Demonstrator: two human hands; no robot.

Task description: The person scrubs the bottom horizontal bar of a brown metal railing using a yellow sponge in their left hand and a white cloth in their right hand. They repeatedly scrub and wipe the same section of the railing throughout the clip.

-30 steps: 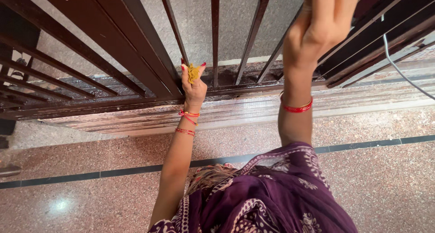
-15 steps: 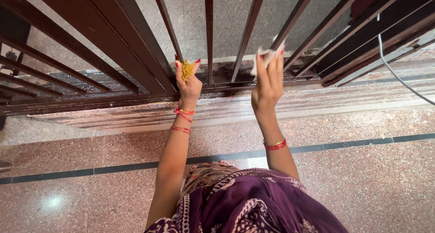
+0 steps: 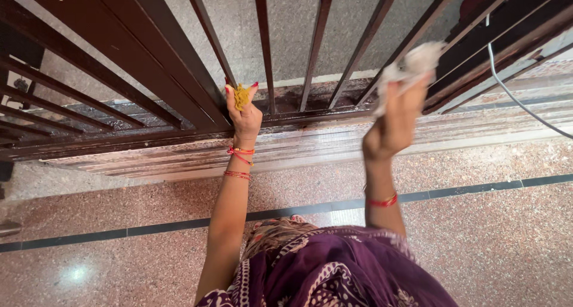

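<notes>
The left hand is closed on a small yellow pad, which it presses between thumb and fingers against one dark bar of the grille, close to where the bar meets the bottom rail; the right hand is blurred, but its fingers are shut around a crumpled white cloth, and this cloth lies against another bar further right, higher than the pad; between the two hands stand two more bars, with open gaps on each side of them, wide enough for fingers; the rail runs just under the left hand, and below it is a pale stone sill with a worn front edge; behind the grille a grey speckled surface is seen; a thin white cable hangs at the right, well apart from the right hand; the floor is pinkish speckled stone with a dark inlaid line crossing it, and it lies open to the left and right of the person; red bangles are on both wrists; purple printed cloth covers the lower middle
</notes>
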